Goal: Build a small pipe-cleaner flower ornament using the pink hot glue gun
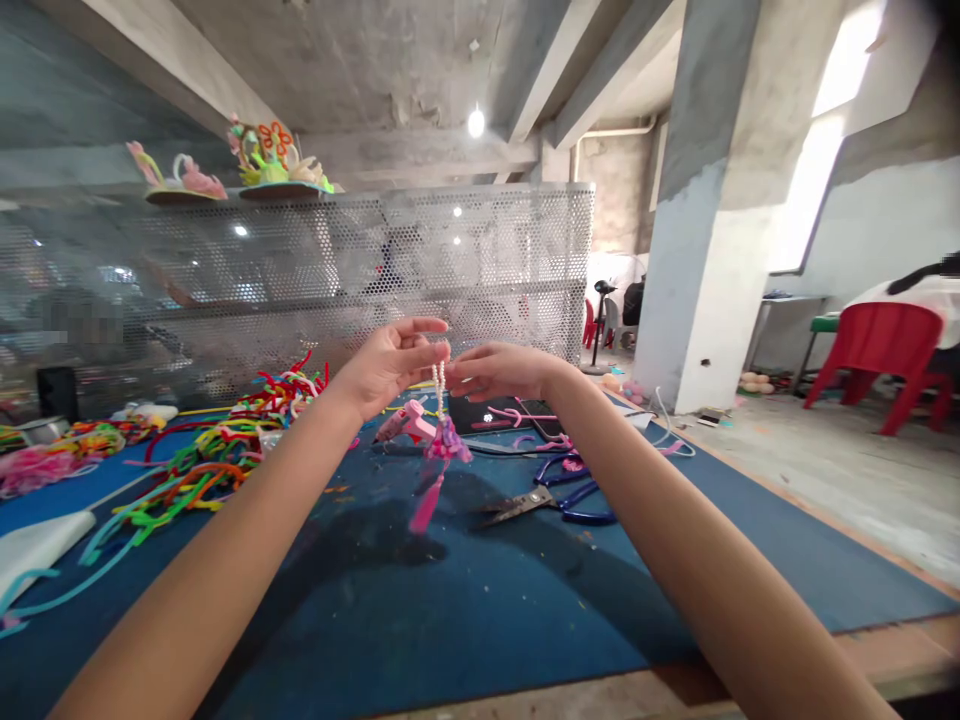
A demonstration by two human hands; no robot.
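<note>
My left hand (394, 362) pinches the top of a looped strand of white beads (439, 378) and holds it up over the table. From the strand hang a small purple flower-like piece (448, 440) and a bright pink tassel (427, 505), slightly blurred. My right hand (504, 370) is beside the beads, its fingers bent and their tips close to the strand; whether they touch it is hard to see. Behind the pendant lies a pink glue gun (411, 424). Blue-handled scissors (556, 500) rest on the table below my right hand.
Tangled colourful pipe cleaners (199, 470) cover the left of the blue tabletop (465, 620). A dark flat device (499, 415) lies behind my hands. A perforated metal partition (450, 260) stands at the back, with craft pieces (277, 170) on top. A red chair (874, 350) is at the right.
</note>
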